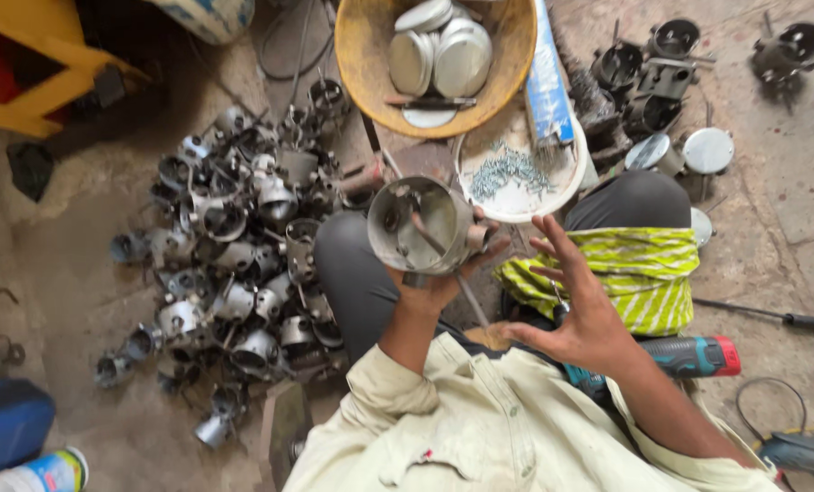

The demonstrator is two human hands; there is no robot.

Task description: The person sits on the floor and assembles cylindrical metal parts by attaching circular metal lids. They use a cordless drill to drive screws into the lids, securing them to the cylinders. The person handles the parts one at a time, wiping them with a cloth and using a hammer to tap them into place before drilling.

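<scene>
My left hand [443, 278] grips a round grey metal housing [418, 225], open end up, with a thin metal rod sticking out of it and down past my palm. To the right of the housing my right hand [578, 296] is held up with its fingers spread and nothing in it. A red and teal cordless screwdriver [690, 356] lies just under that hand, beside a folded green and white striped cloth [639, 271] on my right knee.
A heap of several similar metal housings [234, 255] lies on the floor at my left. Ahead stand a yellow basin [370, 64] holding round metal lids and a white plate [553, 196] of small screws. More housings [653, 87] sit at the upper right.
</scene>
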